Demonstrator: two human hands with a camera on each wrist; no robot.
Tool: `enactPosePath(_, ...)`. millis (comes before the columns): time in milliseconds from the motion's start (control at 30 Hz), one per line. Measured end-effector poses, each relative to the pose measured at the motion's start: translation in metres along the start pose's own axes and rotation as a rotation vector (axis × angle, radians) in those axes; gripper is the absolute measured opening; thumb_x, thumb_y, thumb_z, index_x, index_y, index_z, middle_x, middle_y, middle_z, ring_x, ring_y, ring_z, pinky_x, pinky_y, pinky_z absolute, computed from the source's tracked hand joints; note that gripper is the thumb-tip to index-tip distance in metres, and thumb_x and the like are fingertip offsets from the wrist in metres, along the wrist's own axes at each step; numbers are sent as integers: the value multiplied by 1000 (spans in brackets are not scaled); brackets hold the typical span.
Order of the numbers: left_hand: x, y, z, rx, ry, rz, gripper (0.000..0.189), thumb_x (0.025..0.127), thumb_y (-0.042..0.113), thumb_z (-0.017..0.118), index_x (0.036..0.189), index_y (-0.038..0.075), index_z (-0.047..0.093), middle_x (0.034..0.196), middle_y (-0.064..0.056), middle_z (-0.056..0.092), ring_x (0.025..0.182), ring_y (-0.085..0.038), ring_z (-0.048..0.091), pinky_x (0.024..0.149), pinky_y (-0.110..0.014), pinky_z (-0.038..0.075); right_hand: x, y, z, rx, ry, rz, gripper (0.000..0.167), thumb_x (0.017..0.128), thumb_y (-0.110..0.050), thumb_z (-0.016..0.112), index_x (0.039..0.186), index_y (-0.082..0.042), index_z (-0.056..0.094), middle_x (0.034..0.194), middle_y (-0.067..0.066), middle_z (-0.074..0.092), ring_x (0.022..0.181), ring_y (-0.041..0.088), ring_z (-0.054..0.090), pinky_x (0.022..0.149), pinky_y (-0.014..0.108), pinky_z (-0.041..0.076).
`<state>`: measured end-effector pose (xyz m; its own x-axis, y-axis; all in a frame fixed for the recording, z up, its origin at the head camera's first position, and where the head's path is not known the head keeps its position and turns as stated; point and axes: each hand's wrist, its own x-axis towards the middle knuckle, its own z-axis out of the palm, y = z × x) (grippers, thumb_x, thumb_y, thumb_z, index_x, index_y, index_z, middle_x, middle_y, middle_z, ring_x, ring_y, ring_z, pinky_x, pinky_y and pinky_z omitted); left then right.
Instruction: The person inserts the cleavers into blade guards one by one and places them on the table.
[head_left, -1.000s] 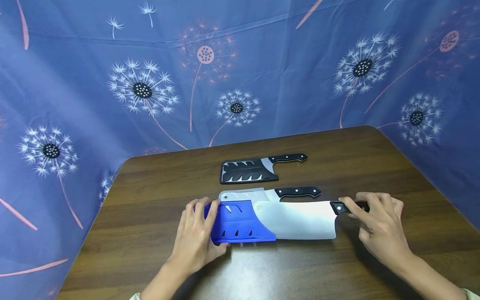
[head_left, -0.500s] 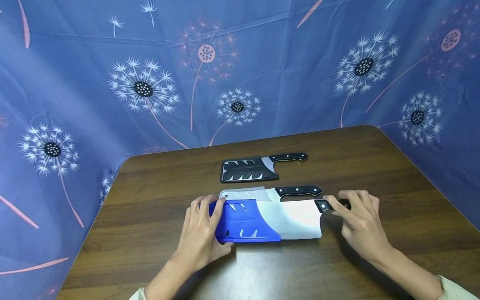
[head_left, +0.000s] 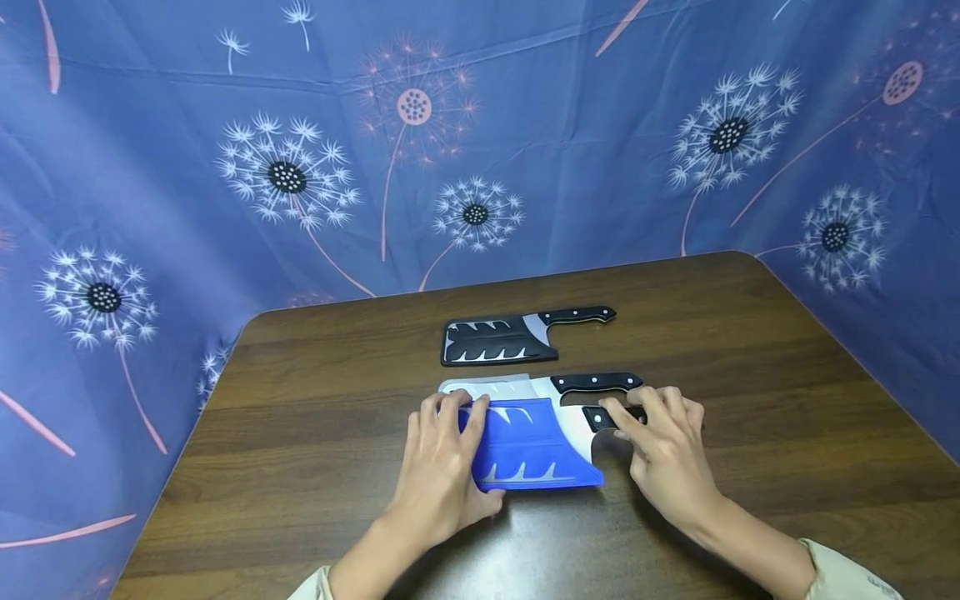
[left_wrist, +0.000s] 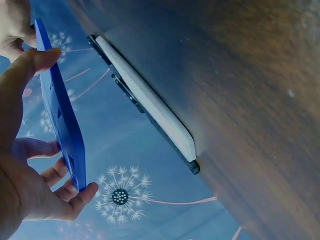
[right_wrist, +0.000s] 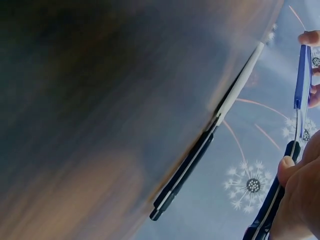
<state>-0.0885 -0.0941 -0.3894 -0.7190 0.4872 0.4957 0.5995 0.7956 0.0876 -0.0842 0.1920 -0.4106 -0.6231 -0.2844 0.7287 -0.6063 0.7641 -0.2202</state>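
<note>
My left hand (head_left: 438, 475) grips the closed end of a blue blade sheath (head_left: 525, 450), thumb on the lower edge and fingers on the upper edge. The large cleaver (head_left: 574, 432) is mostly inside it; a strip of blade by the handle shows at the open end. My right hand (head_left: 671, 458) holds the cleaver's black handle, largely covering it. In both wrist views the sheath (left_wrist: 65, 120) is held raised, apart from the table. White blade shows through its slots. Behind lies a knife in a whitish sheath (head_left: 498, 387), partly hidden by the blue one.
A smaller cleaver in a black sheath (head_left: 495, 343) lies farther back, handle pointing right. The brown wooden table (head_left: 300, 400) has rounded far corners. A blue cloth (head_left: 570, 167) with dandelion prints hangs behind it.
My right hand has moved left, pushing the cleaver deeper into the blue sheath. The left hand and sheath have shifted somewhat to the right. The two knives behind have stayed put.
</note>
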Motion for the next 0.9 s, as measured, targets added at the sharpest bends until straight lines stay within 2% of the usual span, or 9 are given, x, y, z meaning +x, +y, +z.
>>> enactPosePath(167,1,0,1,10,-21,-28,103,47,49,88,133,4,53,125,-17,48,115,-38,42,89,-50,39,4,-1,3,-22,15,-5,49,67,14,58,109,-8,68,97,13,56,86,33,45,75,56,29)
enactPosePath(367,-4,1,4,0,-79,-48,105,45,48,88,133,6,53,125,-15,49,114,-36,43,89,-50,40,1,-1,1,-79,-44,-5,59,56,17,65,108,-10,70,97,11,58,86,31,49,72,55,35)
enactPosePath(500,-4,4,4,6,-161,-65,106,45,49,88,135,6,51,127,-14,49,116,-35,43,91,-51,41,-2,-2,-1,-125,-105,21,56,58,12,72,108,-12,72,95,9,59,85,28,51,68,52,39)
enactPosePath(733,-8,6,4,-12,-290,-113,107,48,52,87,137,8,50,130,-13,47,119,-36,43,92,-53,43,-4,-5,-3,-167,-231,88,45,63,0,79,105,-15,75,90,3,57,87,22,51,68,48,41)
enactPosePath(900,-11,8,6,-31,-401,-156,107,48,55,87,138,9,51,130,-11,46,118,-33,43,91,-51,45,-4,-8,-4,-183,-366,109,43,64,-5,82,106,-15,75,89,1,56,85,19,51,66,48,44)
